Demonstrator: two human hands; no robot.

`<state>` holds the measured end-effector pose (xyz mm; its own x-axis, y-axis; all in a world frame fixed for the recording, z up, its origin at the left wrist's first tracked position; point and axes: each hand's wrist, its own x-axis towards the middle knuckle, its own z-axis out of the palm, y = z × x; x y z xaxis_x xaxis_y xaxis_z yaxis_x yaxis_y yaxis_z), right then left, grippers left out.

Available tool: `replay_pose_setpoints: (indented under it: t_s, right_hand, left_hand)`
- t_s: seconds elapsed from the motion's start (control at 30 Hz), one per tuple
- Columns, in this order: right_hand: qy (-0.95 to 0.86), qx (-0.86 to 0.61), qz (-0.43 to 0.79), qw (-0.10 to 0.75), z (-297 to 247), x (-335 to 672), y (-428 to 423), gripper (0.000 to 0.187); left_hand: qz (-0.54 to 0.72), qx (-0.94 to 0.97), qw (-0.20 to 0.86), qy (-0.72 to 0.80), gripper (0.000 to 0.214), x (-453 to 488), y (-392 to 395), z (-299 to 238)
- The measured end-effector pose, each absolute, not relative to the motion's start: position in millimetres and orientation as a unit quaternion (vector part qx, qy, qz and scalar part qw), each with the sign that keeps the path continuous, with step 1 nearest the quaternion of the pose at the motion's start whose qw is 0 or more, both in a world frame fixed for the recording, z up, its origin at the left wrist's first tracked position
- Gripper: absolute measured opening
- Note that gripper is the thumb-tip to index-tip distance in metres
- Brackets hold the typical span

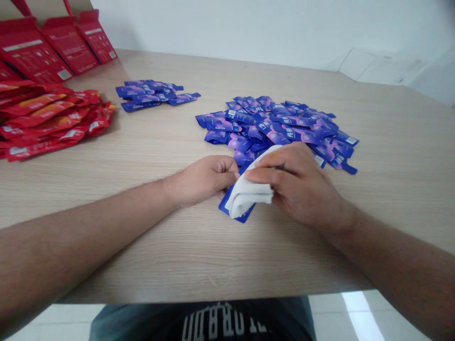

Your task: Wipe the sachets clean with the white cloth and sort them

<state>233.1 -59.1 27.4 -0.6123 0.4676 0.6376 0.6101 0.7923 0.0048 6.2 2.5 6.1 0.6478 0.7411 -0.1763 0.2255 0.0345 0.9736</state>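
Observation:
My right hand (298,182) grips a folded white cloth (250,189), which lies against the face of a blue sachet (224,204). The cloth hides most of that sachet; its lower end and a strip of its upper left side show. With fingers curled, my left hand (209,177) pinches the sachet's left edge. Just behind both hands spreads a large heap of blue and purple sachets (280,125). A smaller group of the same sachets (149,94) lies farther back to the left.
Red and orange packets (53,118) are piled at the table's left. Behind them stand several red boxes (69,45) with raised flaps. A white wall (231,28) borders the far side of the wooden table (159,255), whose front edge is close to my body.

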Motion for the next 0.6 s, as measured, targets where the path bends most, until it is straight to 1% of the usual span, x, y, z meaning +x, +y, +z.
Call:
replay_pose_setpoints:
  t_s: [0.13,0.2,0.37,0.5,0.6]
  right_hand:
    - [-0.931,-0.263,-0.052,0.246,21.8,224.5,-61.6,0.023]
    - [-0.943,-0.239,-0.036,0.23,22.5,225.3,-60.5,0.024]
    - [-0.922,-0.294,-0.032,0.249,24.3,230.6,-55.1,0.026]
    - [-0.947,-0.234,-0.01,0.219,25.5,227.5,-58.9,0.027]
    - [-0.941,-0.253,-0.022,0.224,24.4,229.1,-56.3,0.026]
  left_hand:
    - [0.197,0.659,0.62,0.376,0.014,9.5,-1.0,10.2]
    - [0.191,0.663,0.614,0.382,0.012,10.1,-0.7,11.3]
    - [0.185,0.655,0.621,0.39,0.013,9.1,1.9,9.7]
    - [0.172,0.674,0.612,0.376,0.013,7.5,3.3,8.5]
    - [0.169,0.672,0.613,0.379,0.012,7.7,3.6,8.9]
